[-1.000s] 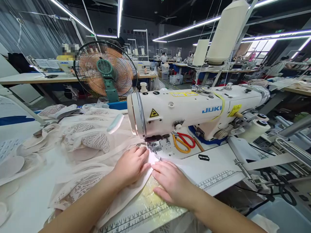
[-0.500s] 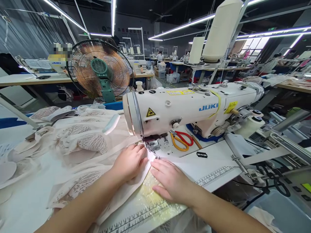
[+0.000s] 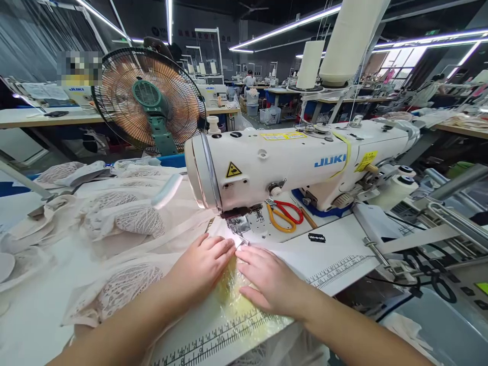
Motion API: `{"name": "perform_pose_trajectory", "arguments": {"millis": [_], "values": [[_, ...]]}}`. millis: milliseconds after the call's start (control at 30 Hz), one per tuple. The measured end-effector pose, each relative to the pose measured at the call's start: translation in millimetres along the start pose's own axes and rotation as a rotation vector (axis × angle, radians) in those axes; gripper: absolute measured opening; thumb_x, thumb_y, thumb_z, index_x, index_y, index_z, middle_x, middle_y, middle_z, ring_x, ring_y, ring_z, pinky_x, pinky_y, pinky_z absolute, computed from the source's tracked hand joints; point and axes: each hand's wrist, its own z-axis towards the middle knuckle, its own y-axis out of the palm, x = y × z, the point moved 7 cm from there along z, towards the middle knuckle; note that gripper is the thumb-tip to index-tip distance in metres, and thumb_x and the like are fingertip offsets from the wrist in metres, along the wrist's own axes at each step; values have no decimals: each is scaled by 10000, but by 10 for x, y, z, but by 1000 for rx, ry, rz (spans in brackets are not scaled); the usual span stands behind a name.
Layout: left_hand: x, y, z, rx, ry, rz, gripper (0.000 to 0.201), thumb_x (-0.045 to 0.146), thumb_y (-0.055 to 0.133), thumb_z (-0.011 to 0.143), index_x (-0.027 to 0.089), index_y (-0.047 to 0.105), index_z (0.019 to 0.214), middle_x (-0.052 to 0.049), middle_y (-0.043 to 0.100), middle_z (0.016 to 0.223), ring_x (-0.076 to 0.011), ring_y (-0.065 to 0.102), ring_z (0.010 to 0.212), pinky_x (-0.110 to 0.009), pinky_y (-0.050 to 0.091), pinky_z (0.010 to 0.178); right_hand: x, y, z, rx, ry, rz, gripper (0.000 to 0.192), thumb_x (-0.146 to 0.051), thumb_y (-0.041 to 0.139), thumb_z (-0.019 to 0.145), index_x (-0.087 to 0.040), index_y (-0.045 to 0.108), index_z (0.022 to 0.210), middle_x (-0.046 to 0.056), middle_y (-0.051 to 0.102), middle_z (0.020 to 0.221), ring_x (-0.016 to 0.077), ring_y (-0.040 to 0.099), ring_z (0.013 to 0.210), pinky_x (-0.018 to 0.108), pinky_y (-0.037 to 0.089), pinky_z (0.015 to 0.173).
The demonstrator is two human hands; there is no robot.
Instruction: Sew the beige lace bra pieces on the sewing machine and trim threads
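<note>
Head view showed both hands flat on the pale fabric strip (image 3: pixel 224 254), just in front of the presser foot (image 3: pixel 238 226) of the white sewing machine (image 3: pixel 290 162). The strip's leading end lay under or right at the foot, directly ahead of the fingertips and a little up the table from them; whether the needle was down in it could not be told. The strip's long axis ran from the foot back toward the person, slanting to the left, where it joined the heap of lace-covered cups (image 3: pixel 129 223) on the table (image 3: pixel 343 254).

The left hand (image 3: pixel 202 264) lay spread, palm down, fingers together and pointing at the foot, pinning the fabric without gripping it. The right hand (image 3: pixel 267 279) was likewise opened flat, its index finger reaching nearest the foot and its palm resting on the yellowish plastic sheet (image 3: pixel 232 300) taped over the printed ruler (image 3: pixel 213 340). The two hands nearly met at the fingertips, with the seam line between them. Of the two, the right fingertips sat a shade closer to the foot.

Orange and red scissors (image 3: pixel 284 216) and a razor blade (image 3: pixel 316 238) lay beyond the right hand, apart from it, beside the machine's base.
</note>
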Motion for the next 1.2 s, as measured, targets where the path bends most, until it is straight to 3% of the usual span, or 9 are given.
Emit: {"name": "perform_pose_trajectory", "arguments": {"millis": [500,667,733,833,900,967,1033,1100,1200], "values": [[-448,45,106,-22,50,175,298,133,407,913,182,631,1103,-78,643,1195,-250,558,1069,-474,395,949,28,-24,21,8,19,43,230,-271,562,819,-121,623,982,162,585,1219,278,492,1181,449,408,1015],[-485,-8,112,-57,0,242,290,148,430,896,209,647,1078,-89,611,1232,-259,529,1101,-486,373,966,-80,-202,-69,76,0,157,230,-275,519,851,-130,618,998,160,602,1192,262,506,1169,452,399,1013],[-405,-106,34,-118,-85,259,285,97,429,849,185,679,954,-105,644,1137,-262,563,1023,-437,433,873,-168,-148,-234,-61,10,318,277,-309,522,865,-138,617,1061,138,612,1186,225,519,1166,383,395,1020],[-255,-207,-259,-346,-342,244,297,39,397,760,174,658,806,-83,665,821,-240,608,755,-344,458,617,-314,147,-648,-434,31,500,209,-324,534,878,-217,674,989,45,691,1023,156,625,1010,224,468,891],[-149,-221,-535,-500,-507,185,308,70,356,779,181,642,803,-66,634,714,-241,607,653,-335,440,537,-354,311,-915,-557,28,508,188,-273,526,882,-225,707,859,9,718,825,129,678,808,158,500,733],[-90,-213,-767,-542,-600,122,348,140,305,835,176,652,848,-85,633,735,-259,621,663,-370,463,558,-278,453,-1112,-609,134,449,155,-252,571,844,-205,714,881,27,725,833,149,683,801,165,501,733],[-131,-185,-931,-472,-646,76,395,209,284,863,161,659,977,-122,651,838,-281,635,759,-419,493,640,-96,536,-1250,-580,380,346,284,-261,632,783,-185,678,1053,88,692,1056,220,635,1005,241,475,877],[-227,-157,-1055,-321,-652,48,423,249,304,857,156,625,1116,-153,657,1002,-298,625,914,-457,498,758,46,575,-1354,-513,599,267,441,-277,633,768,-173,601,1196,138,592,1241,281,533,1167,337,419,975],[-236,-179,-1233,-18,-562,46,422,308,328,865,193,610,1157,-140,610,1213,-298,572,1086,-480,465,901,50,688,-1397,-466,633,217,475,-238,599,770,-163,565,1238,157,575,1254,307,521,1171,389,426,960]]}}
